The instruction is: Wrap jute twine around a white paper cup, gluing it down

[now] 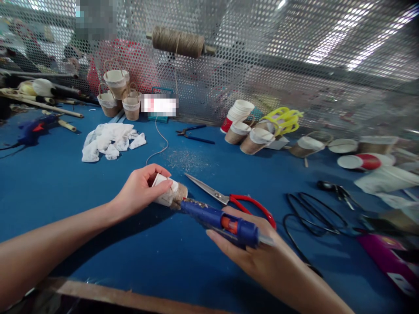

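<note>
Currently, in the head view, your left fingers grip the twine-wrapped cup over the bench, and your right hand holds the glue gun, its tip at the twine. A slip could burn your left thumb; a loosened grip could let the wrap slacken; the scissors, close beside, might snag you. No writing reads clearly: the red-printed cup is too blurred.

I can read no lettering from here. Teal stand near surface's far edge pixelated over; marks on held cup, purple item too blurred.
</note>
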The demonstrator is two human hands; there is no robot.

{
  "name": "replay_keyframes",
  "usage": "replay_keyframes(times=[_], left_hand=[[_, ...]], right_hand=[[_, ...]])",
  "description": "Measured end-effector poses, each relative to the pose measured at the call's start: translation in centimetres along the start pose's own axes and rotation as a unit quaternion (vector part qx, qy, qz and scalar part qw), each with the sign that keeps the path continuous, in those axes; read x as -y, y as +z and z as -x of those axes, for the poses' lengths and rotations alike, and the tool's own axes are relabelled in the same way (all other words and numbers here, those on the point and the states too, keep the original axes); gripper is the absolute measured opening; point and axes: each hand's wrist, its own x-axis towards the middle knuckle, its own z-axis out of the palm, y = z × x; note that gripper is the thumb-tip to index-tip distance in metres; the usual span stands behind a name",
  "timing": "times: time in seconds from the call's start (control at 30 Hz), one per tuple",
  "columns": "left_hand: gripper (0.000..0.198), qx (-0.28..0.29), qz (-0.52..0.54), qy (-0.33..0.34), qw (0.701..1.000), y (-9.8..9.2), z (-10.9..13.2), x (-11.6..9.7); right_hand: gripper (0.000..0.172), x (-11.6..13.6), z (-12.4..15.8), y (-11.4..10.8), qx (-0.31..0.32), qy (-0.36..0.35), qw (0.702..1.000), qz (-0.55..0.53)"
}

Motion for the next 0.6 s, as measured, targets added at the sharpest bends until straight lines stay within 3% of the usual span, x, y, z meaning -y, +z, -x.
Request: replay_keyframes(times=[0.2, 0.6], left_hand=[[0.022, 0.002, -0.005, 0.008, 1.000, 0.0, 0.1, 0.3], [0.024, 0.015, -0.028, 0.037, 0.999, -0.1, 0.3, 0.4]], right_hand=[[0.013, 0.4, -0.3, -0.3, 0.013, 0.007, 1.000, -0.002], [0.021, -1.6, 0.0, -0.6, -0.050, 0.008, 0.997, 0.060]])
